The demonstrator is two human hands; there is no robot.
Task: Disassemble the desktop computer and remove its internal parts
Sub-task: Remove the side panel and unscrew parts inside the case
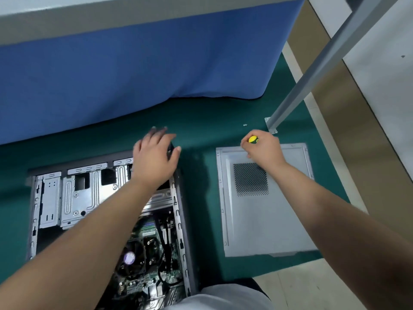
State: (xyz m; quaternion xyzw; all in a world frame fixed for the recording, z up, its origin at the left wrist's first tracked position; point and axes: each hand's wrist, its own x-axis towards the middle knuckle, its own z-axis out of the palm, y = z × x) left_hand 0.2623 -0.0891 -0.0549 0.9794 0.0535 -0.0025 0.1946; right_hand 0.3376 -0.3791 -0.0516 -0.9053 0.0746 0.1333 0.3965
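- Computer case [107, 198] lies on its side on the green desk [201, 121], open face up; all places below are taken from the case.
- Inside the case: bare metal drive bays [73, 193] at the far end, motherboard [147, 253] with round CPU fan [129, 258] and black cables [166, 242] at the near end.
- Left hand [154, 159] at the case's far right corner, fingers spread, grip loose, holding nothing as far as I can tell.
- Right hand [263, 148], right of the case, grip clamped on a yellow-handled screwdriver [253, 139], over the removed side panel [266, 202].
- Loose screws [245, 125] beyond the panel, near a metal post [312, 74].
- Risks, by my reckoning: the screws could roll or get swept off; the screwdriver tip could scratch the panel or slip onto the board; pulling parts with cables attached could strain connectors; bay edges look sharp.
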